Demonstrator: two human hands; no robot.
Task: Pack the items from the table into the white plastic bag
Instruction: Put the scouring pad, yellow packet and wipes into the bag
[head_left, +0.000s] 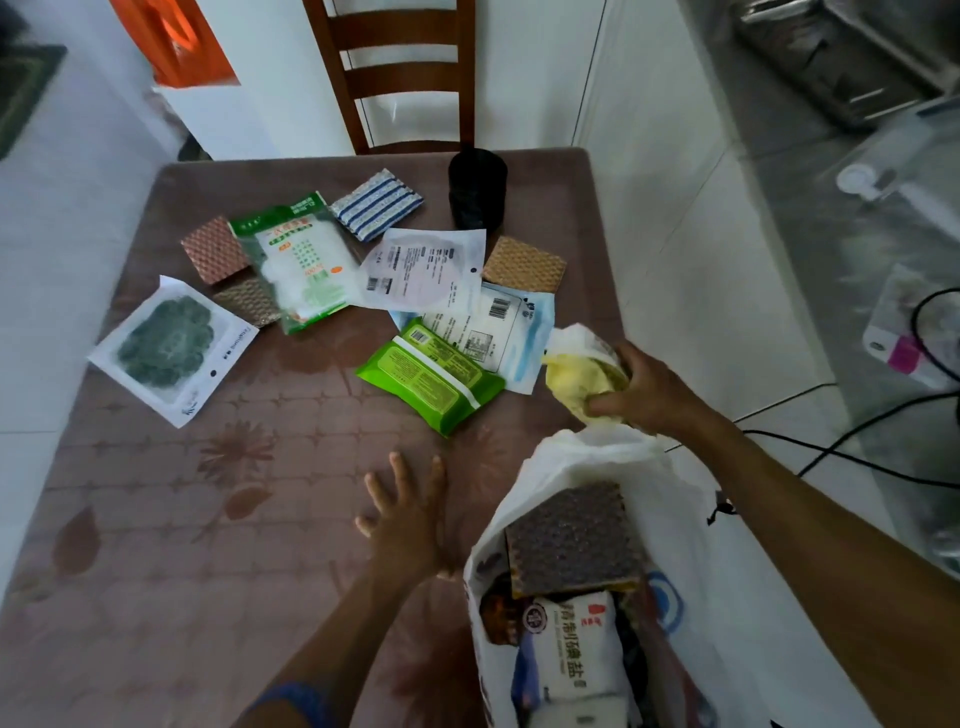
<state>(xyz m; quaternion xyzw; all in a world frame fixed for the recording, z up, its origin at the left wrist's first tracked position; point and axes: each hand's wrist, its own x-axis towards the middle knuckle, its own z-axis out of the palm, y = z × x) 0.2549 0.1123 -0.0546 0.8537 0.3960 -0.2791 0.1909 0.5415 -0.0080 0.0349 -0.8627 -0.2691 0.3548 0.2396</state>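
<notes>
Left hand (410, 512) lies flat, fingers spread and straight, arm reaching forward — right hand (641, 389) is curled in a grip, forearm stretched out.

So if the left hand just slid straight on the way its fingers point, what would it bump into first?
Probably the green rectangular wet-wipes pack: the open left hand points up the brown flower-patterned table, with bare tabletop between. Depth is hard to judge, so it might pass just beside the pack.

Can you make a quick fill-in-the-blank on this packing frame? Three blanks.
1. The right hand grips a ____ packet above the white bag.
2. The left hand rests open on the ____.
3. The green wipes pack lies on the ____, not in the bag.

Missing words: yellow; table; table
</notes>
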